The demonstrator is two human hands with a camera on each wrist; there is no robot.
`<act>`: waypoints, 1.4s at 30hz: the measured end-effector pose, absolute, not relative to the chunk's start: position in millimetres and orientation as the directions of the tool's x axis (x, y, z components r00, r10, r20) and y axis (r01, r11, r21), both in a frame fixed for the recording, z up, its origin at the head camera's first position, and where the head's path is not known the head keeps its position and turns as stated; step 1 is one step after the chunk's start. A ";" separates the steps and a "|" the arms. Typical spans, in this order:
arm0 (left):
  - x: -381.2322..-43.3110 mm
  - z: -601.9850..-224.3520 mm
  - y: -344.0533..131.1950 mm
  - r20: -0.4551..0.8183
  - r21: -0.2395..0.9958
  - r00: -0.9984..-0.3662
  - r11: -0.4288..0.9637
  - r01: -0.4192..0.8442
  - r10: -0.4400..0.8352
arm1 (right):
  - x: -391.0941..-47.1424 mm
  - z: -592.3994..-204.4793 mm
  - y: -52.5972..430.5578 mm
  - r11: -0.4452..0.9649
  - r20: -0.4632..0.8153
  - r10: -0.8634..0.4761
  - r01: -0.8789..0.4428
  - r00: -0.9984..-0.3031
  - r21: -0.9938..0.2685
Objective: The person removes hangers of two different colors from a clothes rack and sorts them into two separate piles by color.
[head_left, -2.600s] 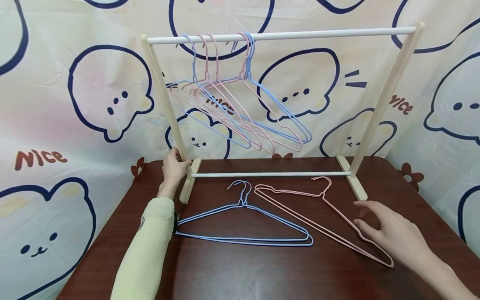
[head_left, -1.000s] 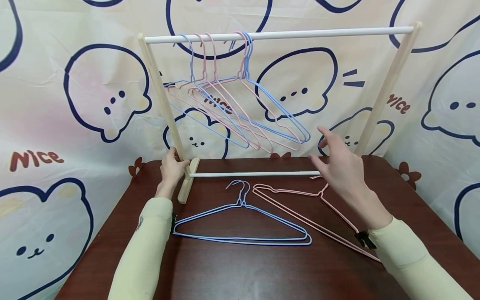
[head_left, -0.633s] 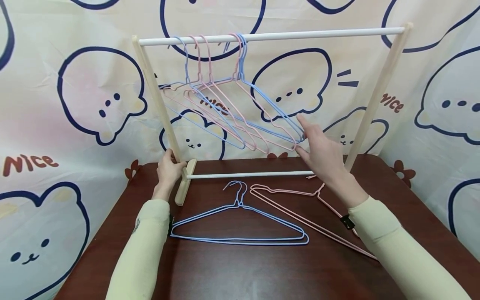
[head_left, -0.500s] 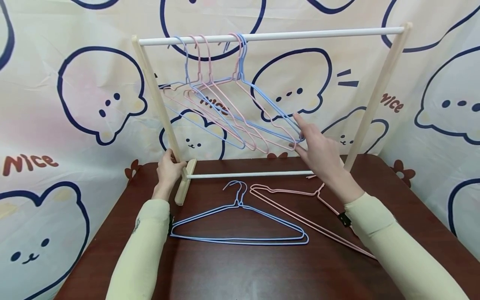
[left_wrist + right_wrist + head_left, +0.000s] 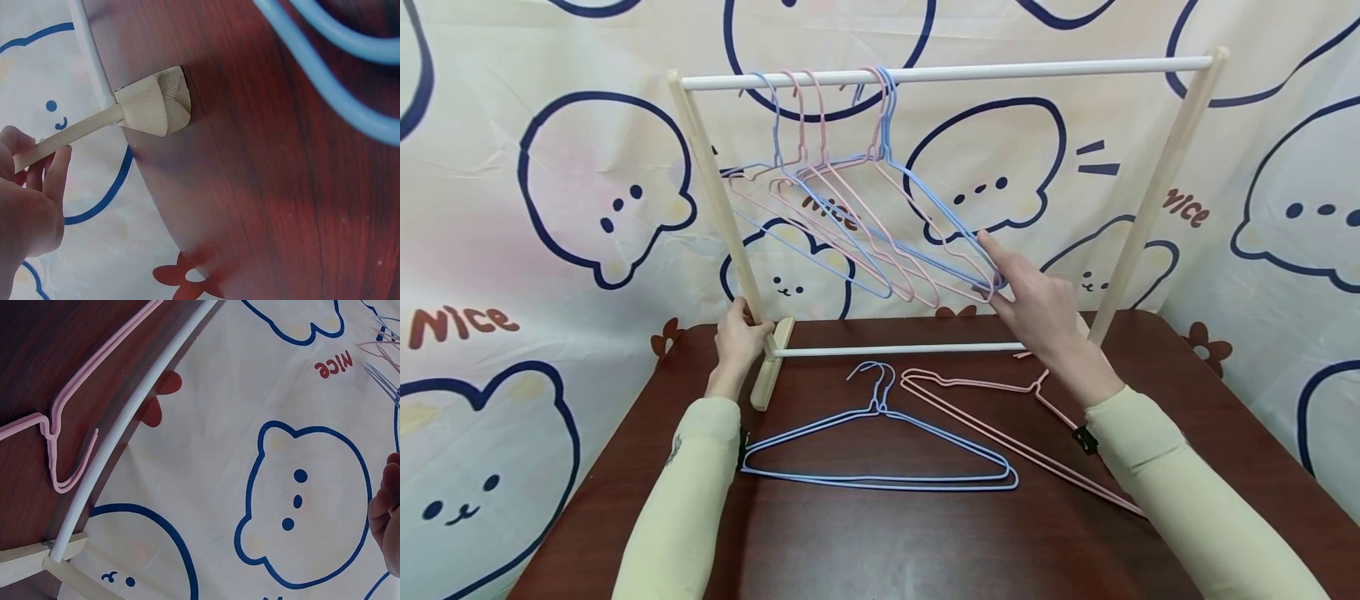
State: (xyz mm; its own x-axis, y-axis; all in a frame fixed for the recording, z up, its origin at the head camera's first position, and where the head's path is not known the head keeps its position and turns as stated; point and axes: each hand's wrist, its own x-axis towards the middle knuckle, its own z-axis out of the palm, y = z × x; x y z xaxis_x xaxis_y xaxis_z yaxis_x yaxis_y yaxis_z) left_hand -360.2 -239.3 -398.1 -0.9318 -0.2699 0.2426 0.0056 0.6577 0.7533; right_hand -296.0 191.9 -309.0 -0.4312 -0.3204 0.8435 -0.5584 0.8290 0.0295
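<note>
In the head view, my left hand (image 5: 739, 340) holds the lower part of the left wooden post of a clothes rack (image 5: 718, 192), thumb and fingers around it. In the left wrist view, the fingers wrap the same post (image 5: 75, 130) above its foot. My right hand (image 5: 1037, 304) is at the lower right corners of the hangers on the rod. Its index finger lies along the blue hangers (image 5: 947, 212), the thumb spread below beside the pink hanger (image 5: 925, 218). In the right wrist view, only part of the right hand (image 5: 386, 519) shows at the right edge.
Two blue hangers (image 5: 880, 479) lie stacked on the dark brown table (image 5: 880, 550). To their right lie pink hangers (image 5: 977, 429), partly under my right forearm. The rack's lower white bar (image 5: 895, 350) runs behind them. A cartoon-printed cloth (image 5: 610, 333) hangs behind.
My right hand has risen from beside the pink hangers on the table to the hanging ones. The blue hangers' right corners have shifted slightly left with it. My left hand stays on the post.
</note>
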 end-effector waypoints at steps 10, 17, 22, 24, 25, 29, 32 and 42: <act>-359.1 -397.9 -239.0 0.248 0.754 -0.930 0.656 0.010 -0.271 | -298.8 -313.5 190.4 0.808 0.887 -0.305 -0.588 -0.346 0.049; -359.2 -398.3 -239.7 0.243 0.755 -0.932 0.656 0.008 -0.269 | -295.4 -313.2 192.6 0.803 0.900 -0.272 -0.596 -0.342 0.017; -359.6 -399.3 -241.0 0.243 0.754 -0.930 0.657 0.003 -0.274 | -289.5 -311.9 193.5 0.792 0.897 -0.248 -0.610 -0.366 -0.030; -359.9 -399.3 -241.4 0.244 0.753 -0.930 0.658 0.003 -0.275 | -286.6 -312.5 194.7 0.788 0.899 -0.226 -0.613 -0.375 -0.058; -359.9 -399.0 -241.4 0.245 0.753 -0.930 0.658 0.005 -0.273 | -284.8 -313.3 195.5 0.787 0.902 -0.208 -0.612 -0.378 -0.074; -361.0 -398.0 -240.5 0.245 0.754 -0.933 0.656 0.012 -0.264 | -277.6 -315.3 200.4 0.785 0.915 -0.139 -0.605 -0.378 -0.131; -361.6 -397.8 -240.0 0.243 0.754 -0.934 0.656 0.011 -0.264 | -273.2 -314.9 204.2 0.769 0.927 -0.091 -0.617 -0.365 -0.167; -360.9 -398.8 -240.7 0.246 0.747 -0.931 0.665 0.004 -0.271 | -259.6 -321.5 221.2 0.697 0.925 0.035 -0.654 -0.378 -0.294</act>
